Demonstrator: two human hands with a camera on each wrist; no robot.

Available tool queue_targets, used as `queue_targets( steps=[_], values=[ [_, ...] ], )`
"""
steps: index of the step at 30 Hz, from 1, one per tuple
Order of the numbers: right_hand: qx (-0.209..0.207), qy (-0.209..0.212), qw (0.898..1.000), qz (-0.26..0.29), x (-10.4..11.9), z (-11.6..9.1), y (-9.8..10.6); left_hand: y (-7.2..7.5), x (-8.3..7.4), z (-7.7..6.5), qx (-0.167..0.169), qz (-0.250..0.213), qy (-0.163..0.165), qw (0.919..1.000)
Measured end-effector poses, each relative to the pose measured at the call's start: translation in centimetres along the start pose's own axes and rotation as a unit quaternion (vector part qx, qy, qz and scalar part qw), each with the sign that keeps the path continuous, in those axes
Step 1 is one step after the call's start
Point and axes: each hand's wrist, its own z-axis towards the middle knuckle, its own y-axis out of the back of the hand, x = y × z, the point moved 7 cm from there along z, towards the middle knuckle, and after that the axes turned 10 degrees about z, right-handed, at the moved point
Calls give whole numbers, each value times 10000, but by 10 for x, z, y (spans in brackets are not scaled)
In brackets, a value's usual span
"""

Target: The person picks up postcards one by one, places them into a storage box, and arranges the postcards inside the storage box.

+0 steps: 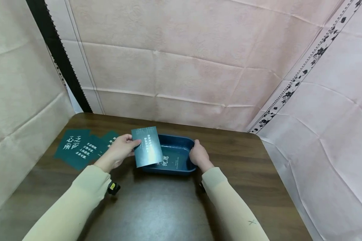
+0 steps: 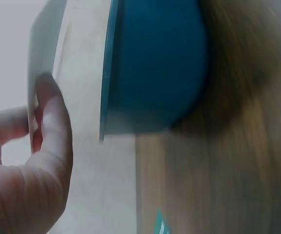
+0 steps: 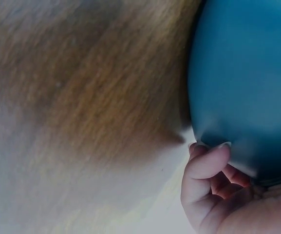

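My left hand pinches a teal card with white lettering between thumb and fingers. The card is tilted over the left end of a dark blue rectangular tray. In the left wrist view, the pinched card appears nearly edge-on beside the tray wall. Another lettered card lies inside the tray, partly covered by the held one. At the tray's right end, my right hand grips the rim. The right wrist view shows its curled fingers against the tray's outer side.
Several overlapping teal cards with white characters lie on the brown wooden table, left of my left hand. Pale cloth hangings stand behind the table and on both sides.
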Motion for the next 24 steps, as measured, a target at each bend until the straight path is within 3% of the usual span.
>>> queue_targets(
  steps=[3,5,12,24],
  values=[
    [2,6,10000,30,2,0,-1,-11,1,7,-155,-323,153,9992],
    [-11,2,10000,33,3,0,-1,-18,0,9,-210,-289,201,9992],
    [-55,-28,10000,7,3,1,1,-38,-14,11,-339,864,-205,9955],
    [16,-159,9999,-9,-2,4,-1,-52,-18,17,-781,1702,-305,9818]
  ],
)
